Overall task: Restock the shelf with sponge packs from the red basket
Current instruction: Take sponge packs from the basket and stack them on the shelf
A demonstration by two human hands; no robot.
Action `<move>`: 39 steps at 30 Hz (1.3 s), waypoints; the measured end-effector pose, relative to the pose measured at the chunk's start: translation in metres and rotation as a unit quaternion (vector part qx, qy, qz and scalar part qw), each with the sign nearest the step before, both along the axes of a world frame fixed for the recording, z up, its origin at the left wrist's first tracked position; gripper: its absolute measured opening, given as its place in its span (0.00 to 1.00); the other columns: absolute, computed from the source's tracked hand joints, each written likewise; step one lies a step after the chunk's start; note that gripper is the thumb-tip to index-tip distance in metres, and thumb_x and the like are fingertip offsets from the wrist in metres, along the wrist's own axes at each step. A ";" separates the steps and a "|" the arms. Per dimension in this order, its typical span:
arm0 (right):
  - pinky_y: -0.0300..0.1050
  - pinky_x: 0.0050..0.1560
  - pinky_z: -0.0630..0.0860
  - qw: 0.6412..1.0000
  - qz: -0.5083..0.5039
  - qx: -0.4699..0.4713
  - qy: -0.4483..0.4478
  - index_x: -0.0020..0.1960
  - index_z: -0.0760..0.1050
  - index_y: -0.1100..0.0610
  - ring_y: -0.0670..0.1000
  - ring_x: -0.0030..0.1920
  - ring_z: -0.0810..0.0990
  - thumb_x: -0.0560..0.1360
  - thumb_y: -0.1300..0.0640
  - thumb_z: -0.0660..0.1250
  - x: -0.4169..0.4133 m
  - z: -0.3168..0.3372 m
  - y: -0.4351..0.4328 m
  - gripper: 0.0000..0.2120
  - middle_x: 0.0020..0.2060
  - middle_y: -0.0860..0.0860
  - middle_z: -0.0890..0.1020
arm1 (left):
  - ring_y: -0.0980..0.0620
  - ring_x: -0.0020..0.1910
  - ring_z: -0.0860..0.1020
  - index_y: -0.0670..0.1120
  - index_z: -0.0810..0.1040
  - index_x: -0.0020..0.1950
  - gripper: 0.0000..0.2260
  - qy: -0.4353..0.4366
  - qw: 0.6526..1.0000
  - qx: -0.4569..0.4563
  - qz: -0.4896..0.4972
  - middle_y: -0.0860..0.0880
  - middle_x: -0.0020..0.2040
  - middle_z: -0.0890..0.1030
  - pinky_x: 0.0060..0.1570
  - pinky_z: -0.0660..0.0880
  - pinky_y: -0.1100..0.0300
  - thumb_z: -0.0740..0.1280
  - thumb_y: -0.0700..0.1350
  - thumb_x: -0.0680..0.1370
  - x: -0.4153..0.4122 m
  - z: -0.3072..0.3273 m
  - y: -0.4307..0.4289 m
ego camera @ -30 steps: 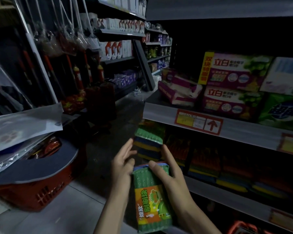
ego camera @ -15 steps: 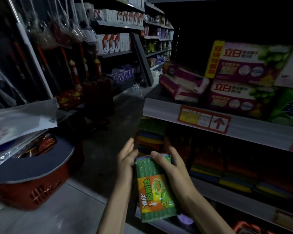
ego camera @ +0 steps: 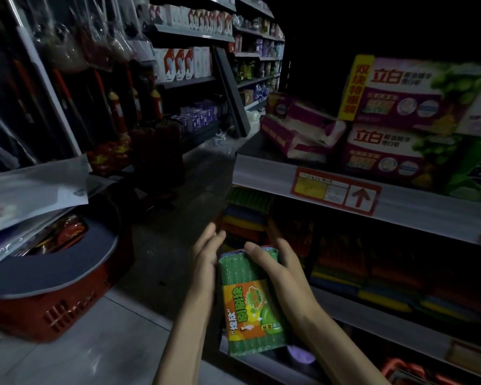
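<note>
Aisle floor (ego camera: 150, 262), sponge pack (ego camera: 249, 304) (near shelf (ego camera: 358, 309))

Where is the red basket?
In the head view, the red basket sits low on the left, under a grey board and plastic bags, left of the sponge pack that the right hand grips.

Basket (ego camera: 64, 315) at left, shelf (ego camera: 428, 211) at right, sponge pack (ego camera: 250, 304) between them, boxes (ego camera: 395, 151) on the shelf's upper tier
</note>
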State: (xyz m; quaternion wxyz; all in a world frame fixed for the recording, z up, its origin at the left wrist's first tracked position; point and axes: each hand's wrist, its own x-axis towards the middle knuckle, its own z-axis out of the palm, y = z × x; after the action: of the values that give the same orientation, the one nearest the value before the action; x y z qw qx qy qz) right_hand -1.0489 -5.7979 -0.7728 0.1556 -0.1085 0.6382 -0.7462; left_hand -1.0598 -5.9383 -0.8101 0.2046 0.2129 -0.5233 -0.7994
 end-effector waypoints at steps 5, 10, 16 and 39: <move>0.49 0.51 0.84 0.999 -0.011 0.028 0.011 0.72 0.69 0.50 0.50 0.50 0.87 0.71 0.42 0.77 -0.001 -0.005 -0.003 0.34 0.55 0.54 0.84 | 0.55 0.58 0.77 0.47 0.72 0.74 0.21 0.005 1.000 0.024 0.005 0.51 0.67 0.73 0.43 0.74 0.66 0.68 0.41 0.80 -0.001 -0.001 0.002; 0.40 0.46 0.81 0.999 -0.020 0.036 0.031 0.64 0.74 0.49 0.47 0.48 0.87 0.75 0.47 0.75 -0.003 -0.005 -0.003 0.20 0.51 0.51 0.85 | 0.54 0.60 0.76 0.46 0.68 0.77 0.27 0.011 1.000 0.024 -0.002 0.51 0.68 0.70 0.43 0.73 0.64 0.69 0.41 0.79 -0.003 -0.003 0.003; 0.37 0.40 0.80 0.999 -0.021 0.030 0.032 0.57 0.74 0.46 0.47 0.44 0.87 0.75 0.49 0.74 -0.004 -0.004 -0.001 0.13 0.50 0.54 0.85 | 0.50 0.66 0.74 0.49 0.69 0.76 0.27 0.020 1.000 0.022 -0.002 0.50 0.69 0.71 0.50 0.74 0.59 0.71 0.42 0.78 -0.001 -0.006 0.004; 0.27 0.51 0.73 0.994 -0.029 0.049 0.096 0.72 0.67 0.39 0.25 0.52 0.76 0.76 0.45 0.72 0.023 -0.001 0.029 0.27 0.57 0.22 0.74 | 0.51 0.61 0.79 0.52 0.77 0.70 0.18 0.009 0.983 -0.182 -0.009 0.50 0.65 0.79 0.47 0.72 0.71 0.65 0.38 0.82 0.045 0.027 0.001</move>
State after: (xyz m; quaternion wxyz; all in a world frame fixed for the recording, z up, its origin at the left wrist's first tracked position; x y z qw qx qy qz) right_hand -1.0264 -5.7685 -0.7735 0.0771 -0.1532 0.6888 -0.7044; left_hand -1.0153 -5.9370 -0.7827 0.2376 0.1600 -0.6601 -0.6945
